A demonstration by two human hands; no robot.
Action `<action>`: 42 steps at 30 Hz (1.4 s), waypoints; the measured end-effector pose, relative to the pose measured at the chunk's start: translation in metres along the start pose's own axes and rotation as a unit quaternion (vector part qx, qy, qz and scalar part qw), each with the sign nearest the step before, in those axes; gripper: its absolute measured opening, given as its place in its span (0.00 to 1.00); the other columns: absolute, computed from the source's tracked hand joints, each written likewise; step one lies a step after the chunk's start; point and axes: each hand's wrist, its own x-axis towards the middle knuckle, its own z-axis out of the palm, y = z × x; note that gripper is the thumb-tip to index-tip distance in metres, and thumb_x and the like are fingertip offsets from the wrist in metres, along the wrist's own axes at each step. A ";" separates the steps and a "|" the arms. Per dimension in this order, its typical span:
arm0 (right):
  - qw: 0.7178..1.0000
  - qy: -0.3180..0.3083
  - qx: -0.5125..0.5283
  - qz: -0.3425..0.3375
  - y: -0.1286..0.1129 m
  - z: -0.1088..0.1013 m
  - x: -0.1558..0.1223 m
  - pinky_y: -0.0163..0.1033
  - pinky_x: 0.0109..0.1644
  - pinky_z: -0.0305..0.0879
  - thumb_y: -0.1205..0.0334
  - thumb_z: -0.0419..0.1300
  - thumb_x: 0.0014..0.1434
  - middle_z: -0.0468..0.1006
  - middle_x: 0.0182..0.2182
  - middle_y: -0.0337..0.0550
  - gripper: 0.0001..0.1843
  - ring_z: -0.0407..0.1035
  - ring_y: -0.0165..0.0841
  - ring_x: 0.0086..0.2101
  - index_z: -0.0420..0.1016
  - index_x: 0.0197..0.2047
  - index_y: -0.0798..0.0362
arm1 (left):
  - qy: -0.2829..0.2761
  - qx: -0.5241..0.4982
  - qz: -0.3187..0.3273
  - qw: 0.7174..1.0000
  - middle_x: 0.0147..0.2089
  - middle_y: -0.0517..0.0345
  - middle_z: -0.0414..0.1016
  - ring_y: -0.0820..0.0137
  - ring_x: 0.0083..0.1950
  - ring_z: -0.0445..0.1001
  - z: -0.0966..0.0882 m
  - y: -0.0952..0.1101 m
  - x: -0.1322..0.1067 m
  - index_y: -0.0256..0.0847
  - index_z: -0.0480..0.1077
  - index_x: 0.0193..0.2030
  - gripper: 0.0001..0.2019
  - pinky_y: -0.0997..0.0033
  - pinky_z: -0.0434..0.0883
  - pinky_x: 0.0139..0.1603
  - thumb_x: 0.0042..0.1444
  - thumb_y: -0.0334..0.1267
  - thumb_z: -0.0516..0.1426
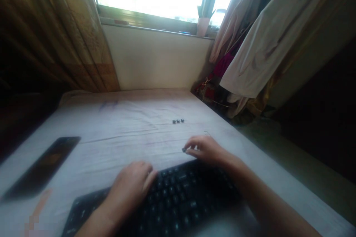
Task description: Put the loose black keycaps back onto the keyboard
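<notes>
A black keyboard lies tilted across the bed in front of me. My left hand rests over its left part, fingers curled at the far edge and gripping it; the fingertips are hidden. Just beyond the keyboard's far edge, my right hand pinches a small dark keycap between thumb and fingers, low over the sheet. Farther off, three small dark keycaps sit in a short row. Near the right hand's knuckles lies a thin bent wire.
A long dark flat object with a glossy surface lies at the left on the bed sheet. An orange strip is in front of it. Clothes hang beyond the bed's right edge; a curtain and window stand behind.
</notes>
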 end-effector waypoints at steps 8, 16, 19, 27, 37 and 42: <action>0.994 -0.069 -0.032 -0.075 -0.025 0.003 -0.022 0.34 0.43 0.66 0.68 0.64 0.57 0.83 0.38 0.41 0.07 0.75 0.33 0.37 0.84 0.37 0.50 | 0.001 0.070 0.012 0.997 0.41 0.51 0.77 0.56 0.44 0.75 -0.006 0.020 -0.010 0.43 0.75 0.41 0.15 0.54 0.68 0.48 0.67 0.41 0.48; 0.983 -0.070 -0.151 -0.084 -0.027 0.013 -0.021 0.34 0.34 0.63 0.65 0.58 0.61 0.82 0.35 0.45 0.11 0.74 0.33 0.32 0.84 0.34 0.52 | 0.075 0.015 0.104 0.992 0.57 0.51 0.73 0.56 0.53 0.73 0.012 0.046 -0.011 0.49 0.65 0.63 0.21 0.55 0.70 0.53 0.63 0.36 0.52; 0.980 -0.073 -0.161 -0.091 -0.026 0.015 -0.020 0.34 0.33 0.62 0.65 0.58 0.62 0.82 0.36 0.45 0.12 0.74 0.34 0.32 0.84 0.35 0.52 | 0.090 0.024 0.124 0.988 0.58 0.50 0.71 0.55 0.55 0.72 0.020 0.050 -0.009 0.51 0.64 0.64 0.22 0.51 0.70 0.55 0.63 0.35 0.53; 0.979 -0.086 -0.164 -0.090 -0.026 0.017 -0.020 0.34 0.35 0.63 0.65 0.57 0.62 0.83 0.37 0.46 0.13 0.75 0.35 0.34 0.84 0.34 0.52 | 0.112 0.044 0.137 0.983 0.57 0.48 0.72 0.53 0.54 0.71 0.028 0.050 -0.004 0.49 0.66 0.62 0.21 0.50 0.70 0.54 0.62 0.34 0.55; 0.977 -0.086 -0.151 -0.123 -0.026 0.018 -0.024 0.34 0.40 0.65 0.70 0.54 0.62 0.83 0.37 0.46 0.15 0.75 0.35 0.36 0.83 0.37 0.51 | 0.086 0.088 0.120 0.985 0.55 0.46 0.73 0.54 0.51 0.73 0.020 0.063 -0.004 0.46 0.69 0.60 0.17 0.49 0.70 0.52 0.65 0.35 0.53; 0.986 -0.081 -0.087 -0.115 -0.014 0.014 -0.020 0.34 0.44 0.67 0.69 0.56 0.62 0.83 0.41 0.46 0.13 0.76 0.35 0.40 0.84 0.40 0.52 | 0.076 0.079 0.112 0.988 0.55 0.46 0.73 0.53 0.52 0.73 0.019 0.065 -0.004 0.46 0.70 0.59 0.16 0.49 0.70 0.52 0.65 0.36 0.53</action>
